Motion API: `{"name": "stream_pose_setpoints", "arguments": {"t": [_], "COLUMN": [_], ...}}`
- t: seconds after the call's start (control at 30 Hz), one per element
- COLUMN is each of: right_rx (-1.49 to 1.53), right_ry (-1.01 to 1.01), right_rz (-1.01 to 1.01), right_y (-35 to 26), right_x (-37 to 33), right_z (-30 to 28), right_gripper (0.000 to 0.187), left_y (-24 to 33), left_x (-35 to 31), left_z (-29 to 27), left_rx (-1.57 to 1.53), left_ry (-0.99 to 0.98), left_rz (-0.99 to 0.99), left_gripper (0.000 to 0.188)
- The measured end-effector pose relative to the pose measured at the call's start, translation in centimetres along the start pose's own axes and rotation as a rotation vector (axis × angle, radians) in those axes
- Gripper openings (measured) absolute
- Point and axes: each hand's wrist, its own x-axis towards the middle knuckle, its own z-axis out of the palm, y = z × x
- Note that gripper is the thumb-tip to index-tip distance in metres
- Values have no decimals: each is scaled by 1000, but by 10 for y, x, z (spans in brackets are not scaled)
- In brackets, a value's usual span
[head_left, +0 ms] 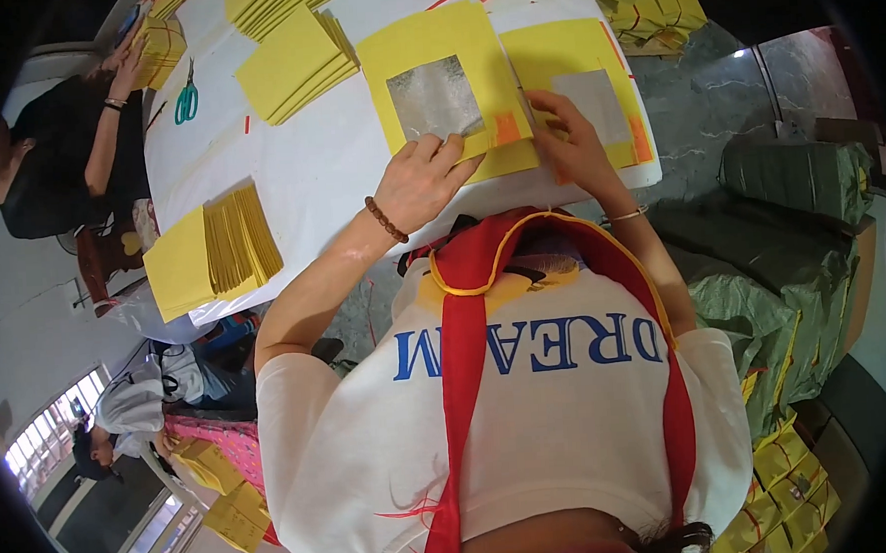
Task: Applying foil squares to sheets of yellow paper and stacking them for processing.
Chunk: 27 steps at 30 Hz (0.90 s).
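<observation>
A yellow paper sheet [401,48] with a silvery square patch [434,97] and an orange mark at one corner is raised at the table's near edge. My left hand [423,182] grips its lower edge, fingers bent over the front and the thumb pointing right. At its right edge, my right hand [576,144] has curled fingers closed on the paper; the thumb is mostly hidden. Under and to the right lies another yellow sheet [541,46] with a similar grey square and orange marks, partly covered by my right hand.
Yellow paper stacks [297,64] lie further back on the white table [327,172]; a fanned stack [211,254] lies at left. Teal-handled scissors [186,102] rest near the left edge. Another person [65,146] works there. Dark green wrapped bundles [753,260] stand right.
</observation>
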Motion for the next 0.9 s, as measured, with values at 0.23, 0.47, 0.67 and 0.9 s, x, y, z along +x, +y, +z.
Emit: {"name": "stream_pose_setpoints", "arguments": {"t": [0.23,0.47,0.67,0.9], "right_rx": [88,144,153,68], "right_ry": [33,76,90,73], "right_rz": [6,125,139,15], "right_y": [20,10,7,9], "right_x": [-12,-13,-12,-10], "right_z": [8,8,8,8], "right_gripper": [36,30,29,29], "left_y": [-3,-11,-14,-7], "left_x": [5,6,3,2], "left_z": [-10,-12,-4,-2], "left_rx": [-136,-248,-282,-297], "left_ry": [-29,-26,70,181], "left_rz": [-42,-67,-56,-114], "left_gripper": [53,55,32,22]}}
